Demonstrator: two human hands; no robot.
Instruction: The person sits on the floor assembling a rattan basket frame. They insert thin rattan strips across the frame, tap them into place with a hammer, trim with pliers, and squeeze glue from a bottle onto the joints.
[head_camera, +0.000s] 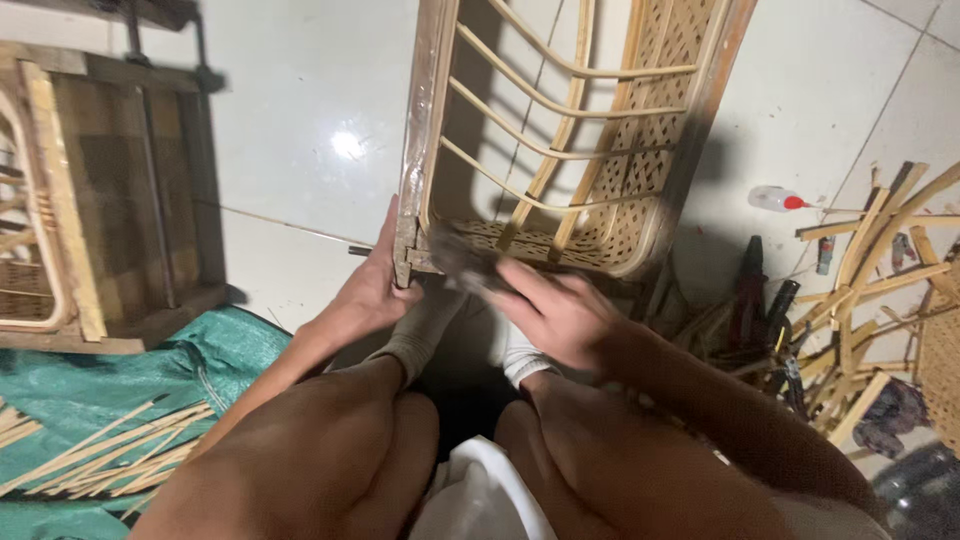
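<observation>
A pale rattan chair frame with curved slats and a woven cane panel (560, 120) stands on the glossy white tiled floor (300, 130), just in front of the person's knees. Its lower edge is close to the person, and the rest of it goes up past the top edge of the view.

The left hand (372, 290) grips the lower left corner of the frame, where the wooden post ends. The thumb and the fingers are closed around this post. The right hand (555, 312) is at the lower edge of the frame, near its middle. It presses a small dark grey piece, maybe sandpaper or cloth (462, 262), against the wood. This piece is blurred, so I cannot tell exactly what it is. The fingers of the right hand lie together and are bent over it.

At the left edge of the floor stands a second rattan frame with dark wooden boards (110, 200). Near the lower left corner lies a green plastic sheet (90, 385), and a bundle of thin pale bamboo strips (100, 450) rests on it. At the right edge there is a loose pile of cut bamboo sticks (880, 260), with dark hand tools (755, 300) just beside them. A small white squeeze bottle with a red tip (775, 199) lies on the floor above the tools.
</observation>
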